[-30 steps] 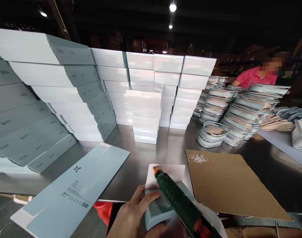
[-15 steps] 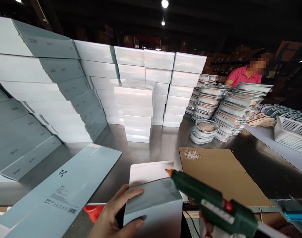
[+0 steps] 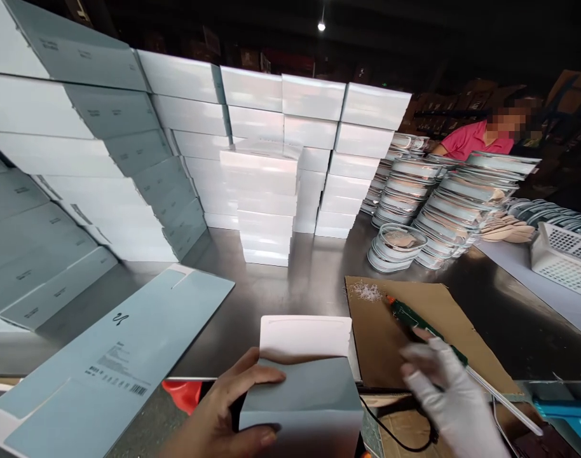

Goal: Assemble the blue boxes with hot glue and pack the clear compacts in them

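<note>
My left hand point(image 3: 240, 401) grips a pale blue carton point(image 3: 302, 388) by its left side, thumb in front and fingers on top. The carton's white flap point(image 3: 304, 334) stands up at the far end. To the right, a dark green hot glue gun point(image 3: 409, 316) with an orange tip lies on a cardboard sheet point(image 3: 443, 318), a glue stick point(image 3: 507, 402) sticking out of its back. My right hand point(image 3: 443, 381), in a white glove with bare fingertips, is beside the gun; it is blurred, its fingers parted with nothing between them.
A flat printed box blank point(image 3: 128, 343) lies on the left of the metal table point(image 3: 214, 343). Stacked white-blue cartons point(image 3: 266, 172) wall the back and left. At right stand piles of packaged oval pieces point(image 3: 455, 210), a white basket point(image 3: 564, 261) and a person in pink point(image 3: 466, 140).
The glue gun has gone from above the carton's flap down onto the cardboard, and my right hand has let go of it. The carton has shifted slightly right in view.
</note>
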Demonstrator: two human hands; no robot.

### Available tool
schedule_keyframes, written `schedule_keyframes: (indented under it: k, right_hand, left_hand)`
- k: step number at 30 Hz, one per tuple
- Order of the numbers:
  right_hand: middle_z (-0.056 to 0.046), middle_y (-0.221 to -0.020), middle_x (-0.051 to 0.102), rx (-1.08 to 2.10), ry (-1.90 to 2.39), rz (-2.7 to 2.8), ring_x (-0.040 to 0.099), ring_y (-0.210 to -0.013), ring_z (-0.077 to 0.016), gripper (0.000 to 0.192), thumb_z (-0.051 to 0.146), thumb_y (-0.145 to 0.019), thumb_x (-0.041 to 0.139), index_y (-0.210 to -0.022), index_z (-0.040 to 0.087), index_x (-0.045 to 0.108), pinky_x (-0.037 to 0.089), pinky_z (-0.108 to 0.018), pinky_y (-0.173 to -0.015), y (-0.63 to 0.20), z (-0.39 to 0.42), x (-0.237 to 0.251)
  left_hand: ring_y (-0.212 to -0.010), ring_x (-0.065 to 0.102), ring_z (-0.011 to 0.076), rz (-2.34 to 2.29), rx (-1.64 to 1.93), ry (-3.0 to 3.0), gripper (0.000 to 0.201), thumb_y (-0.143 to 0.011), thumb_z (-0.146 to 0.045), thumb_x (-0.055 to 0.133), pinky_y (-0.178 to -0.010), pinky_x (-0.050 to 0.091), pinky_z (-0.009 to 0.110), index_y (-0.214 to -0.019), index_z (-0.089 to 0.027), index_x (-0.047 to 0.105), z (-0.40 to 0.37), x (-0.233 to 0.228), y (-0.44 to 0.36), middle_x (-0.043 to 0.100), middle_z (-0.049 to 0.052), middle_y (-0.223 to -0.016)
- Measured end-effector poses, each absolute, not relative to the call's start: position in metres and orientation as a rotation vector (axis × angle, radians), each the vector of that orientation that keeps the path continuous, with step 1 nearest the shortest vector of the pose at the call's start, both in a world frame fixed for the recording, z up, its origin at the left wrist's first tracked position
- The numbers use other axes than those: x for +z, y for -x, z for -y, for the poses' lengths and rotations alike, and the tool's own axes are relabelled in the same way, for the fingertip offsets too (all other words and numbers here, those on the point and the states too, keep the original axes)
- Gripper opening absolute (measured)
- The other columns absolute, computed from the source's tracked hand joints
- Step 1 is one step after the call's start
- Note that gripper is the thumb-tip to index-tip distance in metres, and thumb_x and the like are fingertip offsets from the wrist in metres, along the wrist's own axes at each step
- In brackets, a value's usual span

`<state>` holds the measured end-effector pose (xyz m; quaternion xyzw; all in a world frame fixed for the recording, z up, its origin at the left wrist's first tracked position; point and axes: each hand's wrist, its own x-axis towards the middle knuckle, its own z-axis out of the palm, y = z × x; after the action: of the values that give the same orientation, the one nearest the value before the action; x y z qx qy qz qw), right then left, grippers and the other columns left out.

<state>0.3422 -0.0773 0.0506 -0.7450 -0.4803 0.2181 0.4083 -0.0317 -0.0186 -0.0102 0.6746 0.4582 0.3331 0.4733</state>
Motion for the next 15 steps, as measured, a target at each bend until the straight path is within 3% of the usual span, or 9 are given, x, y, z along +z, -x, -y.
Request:
schedule_keyframes:
  k: [3, 5, 7, 10, 15]
  right_hand:
    - [-0.011, -0.127, 0.071, 0.991, 1.393, 1.322, 0.068, -0.121, -0.0271, 0.093, 0.048, -0.074, 0.084, -0.155, 0.032, 0.041, 0.053, -0.043, -0.103, -0.287, 0.074, 0.030]
    - [-0.011, -0.129, 0.069, 1.129, 1.235, 1.337, 0.068, -0.122, -0.0241, 0.092, 0.045, -0.083, 0.079, -0.160, 0.036, 0.030, 0.053, -0.041, -0.103, -0.265, 0.069, 0.018]
    - [-0.011, -0.130, 0.067, 1.105, 1.150, 1.456, 0.069, -0.119, -0.0234, 0.082, 0.038, -0.089, 0.074, -0.159, 0.037, 0.032, 0.054, -0.039, -0.101, -0.258, 0.064, 0.015]
    - [-0.009, -0.123, 0.067, 0.880, 1.052, 1.778, 0.070, -0.111, -0.0249, 0.066, 0.024, -0.087, 0.072, -0.148, 0.039, 0.051, 0.058, -0.037, -0.095, -0.265, 0.057, 0.025]
    - [-0.004, -0.122, 0.065, 0.739, 0.975, 1.974, 0.071, -0.109, -0.0222, 0.065, 0.010, -0.084, 0.069, -0.136, 0.048, 0.062, 0.058, -0.033, -0.093, -0.268, 0.054, 0.051]
  left_hand:
    - [-0.152, 0.036, 0.0442, -1.112, 0.876, -1.621, 0.057, -0.076, -0.071, 0.076, -0.119, 0.036, 0.059, -0.119, -0.036, 0.076, 0.021, -0.012, 0.023, 0.067, 0.013, -0.142]
    - [-0.146, 0.045, 0.0442, -1.029, 1.025, -1.550, 0.052, -0.078, -0.071, 0.076, -0.111, 0.047, 0.054, -0.113, -0.032, 0.074, 0.023, -0.011, 0.015, 0.062, 0.013, -0.144]
    - [-0.137, 0.055, 0.0397, -0.900, 1.221, -1.403, 0.042, -0.081, -0.063, 0.078, -0.102, 0.054, 0.047, -0.110, -0.034, 0.067, 0.026, -0.011, 0.007, 0.060, 0.008, -0.141]
    - [-0.127, 0.063, 0.0321, -0.769, 1.393, -1.271, 0.035, -0.089, -0.047, 0.079, -0.098, 0.056, 0.043, -0.115, -0.041, 0.057, 0.026, -0.012, 0.004, 0.062, 0.001, -0.125]
    - [-0.128, 0.058, 0.0323, -0.717, 1.089, -1.607, 0.014, -0.095, -0.045, 0.070, -0.099, 0.054, 0.041, -0.104, -0.035, 0.073, 0.018, -0.008, 0.018, 0.054, 0.006, -0.118]
